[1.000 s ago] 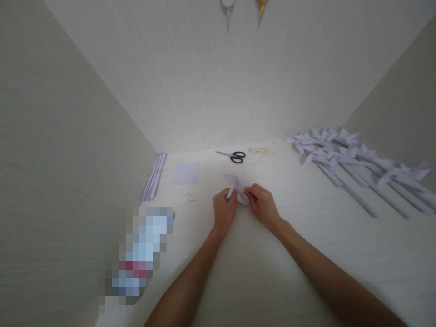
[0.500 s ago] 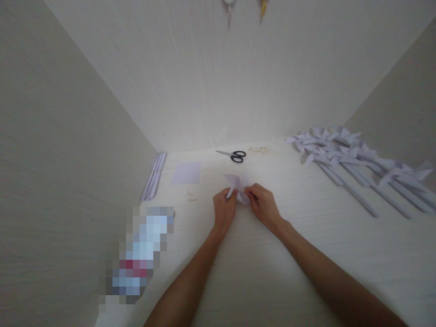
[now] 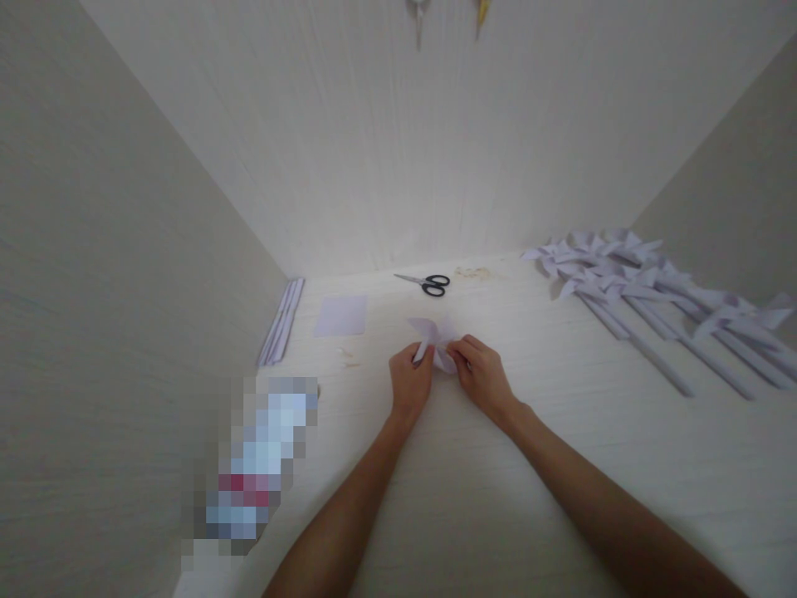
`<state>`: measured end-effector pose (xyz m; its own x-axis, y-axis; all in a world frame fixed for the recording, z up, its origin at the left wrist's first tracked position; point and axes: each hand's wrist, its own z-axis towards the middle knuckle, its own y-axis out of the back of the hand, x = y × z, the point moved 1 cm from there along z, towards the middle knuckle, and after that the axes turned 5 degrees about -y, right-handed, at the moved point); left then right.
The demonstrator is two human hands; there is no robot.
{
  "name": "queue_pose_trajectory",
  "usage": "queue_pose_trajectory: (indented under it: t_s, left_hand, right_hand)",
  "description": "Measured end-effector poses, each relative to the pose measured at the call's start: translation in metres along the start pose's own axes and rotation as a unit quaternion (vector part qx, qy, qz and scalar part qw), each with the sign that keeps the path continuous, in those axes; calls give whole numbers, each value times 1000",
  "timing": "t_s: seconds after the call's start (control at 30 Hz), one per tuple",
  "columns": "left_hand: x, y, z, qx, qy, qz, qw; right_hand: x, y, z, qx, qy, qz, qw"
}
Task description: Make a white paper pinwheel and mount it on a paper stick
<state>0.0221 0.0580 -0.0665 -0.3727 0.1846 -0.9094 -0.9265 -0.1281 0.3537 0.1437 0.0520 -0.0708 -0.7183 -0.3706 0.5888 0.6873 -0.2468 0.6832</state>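
Observation:
Between my two hands is a pale lilac paper pinwheel (image 3: 427, 327), its curled blades spreading above and below my fingertips. My left hand (image 3: 411, 378) is closed on the left side of it, with a narrow pale strip or folded blade showing by the thumb. From the right, the pinched fingers of my right hand (image 3: 481, 372) meet the pinwheel near its centre. Whether those fingers also hold some small piece is too fine to make out. Black-handled scissors (image 3: 429, 284) lie just beyond the pinwheel.
A square paper sheet (image 3: 341, 316) and a bundle of rolled paper sticks (image 3: 283, 322) lie to the left. Small bits (image 3: 349, 359) are nearby. Several finished pinwheels (image 3: 647, 282) on sticks are heaped at right. A blurred-out object (image 3: 261, 457) is at front left. Walls rise around the white surface.

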Motion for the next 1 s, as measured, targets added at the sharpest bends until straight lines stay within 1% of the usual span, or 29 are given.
queue_pose_trajectory:
  t_s: [0.13, 0.4, 0.63, 1.0]
  left_hand:
    - [-1, 0, 0, -2, -2, 15, 1000]
    - [-2, 0, 0, -1, 3, 11, 1000]
    - [-1, -1, 1, 19, 6, 6, 1000]
    - [-1, 1, 0, 25, 7, 14, 1000]
  right_hand:
    - [0, 0, 1, -3, -2, 9, 1000]
    - [0, 1, 0, -13, -4, 13, 1000]
    - [1, 1, 1, -5, -11, 3, 1000]
    - [-1, 0, 1, -8, -10, 9, 1000]
